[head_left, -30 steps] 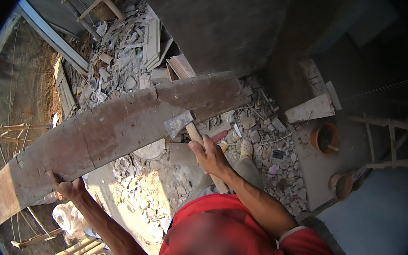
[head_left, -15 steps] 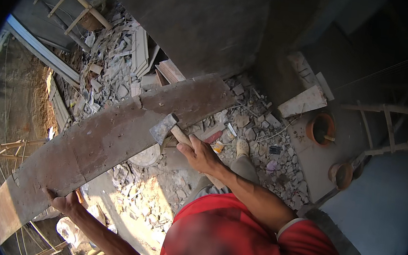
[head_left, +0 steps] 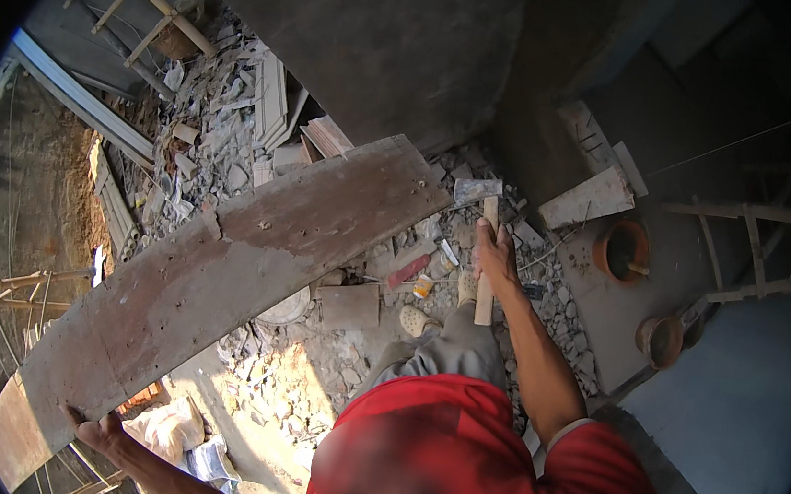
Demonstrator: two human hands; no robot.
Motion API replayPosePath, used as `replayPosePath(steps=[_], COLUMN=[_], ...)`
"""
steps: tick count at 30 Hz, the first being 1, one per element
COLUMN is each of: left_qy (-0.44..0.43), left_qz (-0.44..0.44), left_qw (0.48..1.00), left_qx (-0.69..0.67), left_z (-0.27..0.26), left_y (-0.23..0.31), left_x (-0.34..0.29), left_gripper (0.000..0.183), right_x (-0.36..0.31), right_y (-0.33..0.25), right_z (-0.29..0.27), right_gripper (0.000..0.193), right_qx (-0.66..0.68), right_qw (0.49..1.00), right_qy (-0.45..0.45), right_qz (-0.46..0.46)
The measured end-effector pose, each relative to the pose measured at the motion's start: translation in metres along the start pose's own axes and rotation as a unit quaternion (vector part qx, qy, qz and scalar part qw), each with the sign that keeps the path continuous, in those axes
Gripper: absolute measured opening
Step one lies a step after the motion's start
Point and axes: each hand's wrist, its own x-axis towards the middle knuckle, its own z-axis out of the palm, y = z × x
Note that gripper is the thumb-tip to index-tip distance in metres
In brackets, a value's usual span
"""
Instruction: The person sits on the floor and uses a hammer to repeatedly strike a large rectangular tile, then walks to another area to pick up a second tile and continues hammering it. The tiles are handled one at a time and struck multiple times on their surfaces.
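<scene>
Fingers (head_left: 86, 424) of the left hand (head_left: 101, 430) are curled under the long, stiff, seemingly heavy plank (head_left: 219, 277) at 7 o'clock, while a hammer (head_left: 484, 247) is gripped by the right hand (head_left: 494, 257) at 1 o'clock.

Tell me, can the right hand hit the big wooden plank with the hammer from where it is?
Probably yes. The right hand holds the hammer just beside the plank, near its far end, and nothing sits between them.
</scene>
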Motion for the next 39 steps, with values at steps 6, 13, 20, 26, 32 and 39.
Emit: replayPosePath(steps=[6,13,20,26,32,39], left_qy=[-0.016,-0.023,0.000,0.015,-0.010,0.026], left_qz=[0.017,-0.024,-0.021,-0.024,0.053,0.166], left_qw=[0.999,0.999,0.999,0.999,0.998,0.978], left_qx=[0.028,-0.015,-0.036,-0.032,0.039,0.123], left_z=[-0.022,-0.034,-0.016,0.015,0.041,0.036], left_y=[0.014,0.015,0.006,-0.002,-0.005,0.057], left_x=[0.017,0.031,0.017,-0.020,-0.043,-0.038], left_gripper=[0.049,0.051,0.052,0.053,0.053,0.054], right_x=[-0.019,-0.053,-0.057,-0.084,-0.108,-0.047], right_y=[-0.035,-0.057,-0.039,-0.045,-0.048,-0.034], right_z=[-0.022,-0.002,0.013,0.044,0.052,-0.016], right_gripper=[0.041,0.040,0.048,0.041,0.038,0.036], right_qx=[0.003,-0.024,-0.057,-0.092,-0.057,-0.124], right_qw=[0.999,0.994,0.991,0.972,0.939,0.986], right_qy=[-0.035,-0.106,-0.104,-0.216,-0.338,-0.111], right_qz=[-0.040,-0.014,-0.056,-0.008,-0.008,0.018])
